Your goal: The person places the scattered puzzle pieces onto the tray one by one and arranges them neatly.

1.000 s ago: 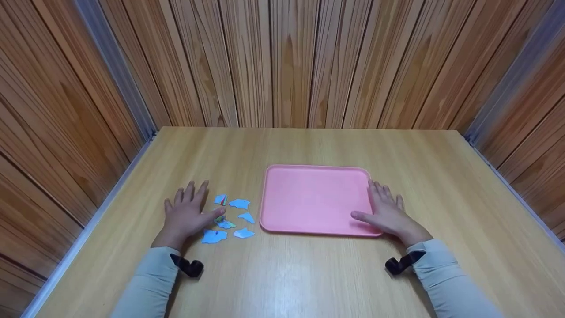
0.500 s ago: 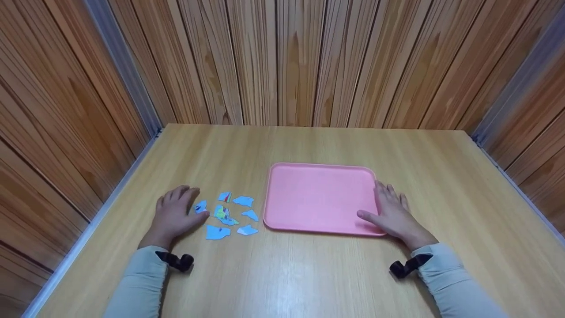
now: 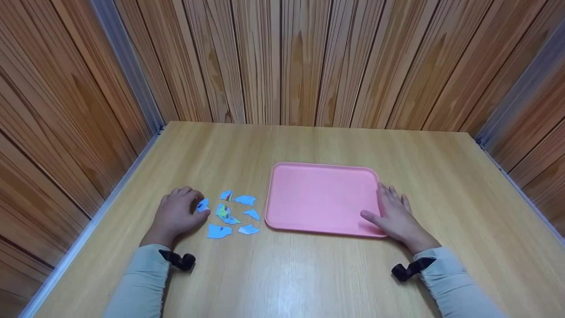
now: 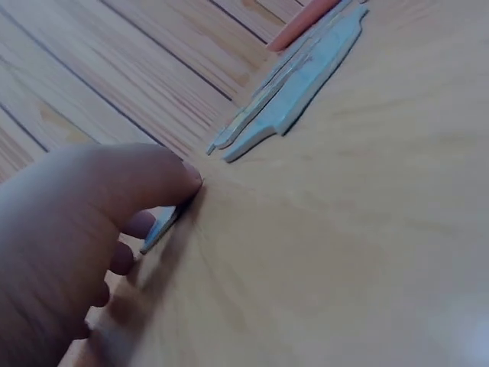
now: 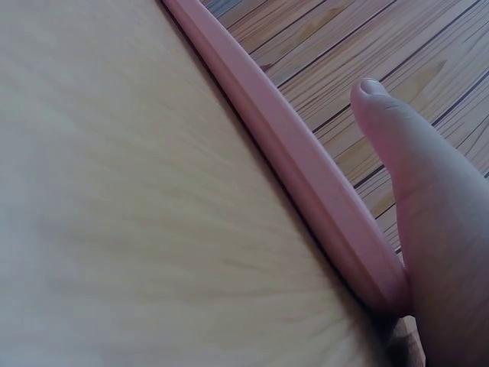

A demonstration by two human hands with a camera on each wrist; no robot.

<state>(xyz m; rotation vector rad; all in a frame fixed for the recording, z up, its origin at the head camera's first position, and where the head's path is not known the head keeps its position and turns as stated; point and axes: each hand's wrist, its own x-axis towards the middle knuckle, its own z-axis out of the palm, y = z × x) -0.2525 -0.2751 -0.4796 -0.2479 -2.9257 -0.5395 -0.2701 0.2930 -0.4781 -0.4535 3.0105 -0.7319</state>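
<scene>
My left hand [image 3: 177,215] is low over the table at the left, its thumb and fingers curled about a small blue puzzle piece [image 3: 203,205] with a dark mark. The left wrist view shows the piece [image 4: 159,228] down by the tabletop between thumb and fingertips, partly hidden. Several other flat, irregular puzzle pieces [image 3: 219,231] lie just right of that hand, mostly blue, one [image 3: 223,210] with a green and yellow print. My right hand [image 3: 399,218] rests along the right edge of a pink tray [image 3: 324,198], fingers straight and thumb reaching over the rim.
The wooden table [image 3: 282,274] is bounded by a plank wall [image 3: 291,62] at the back and by side walls left and right. A black wrist camera [image 3: 183,261] sits below the left hand, and another black camera [image 3: 408,269] below the right.
My left hand has drawn back left off the pieces, uncovering them, then its fingers have closed in on the small blue puzzle piece. The right hand stays at the tray.
</scene>
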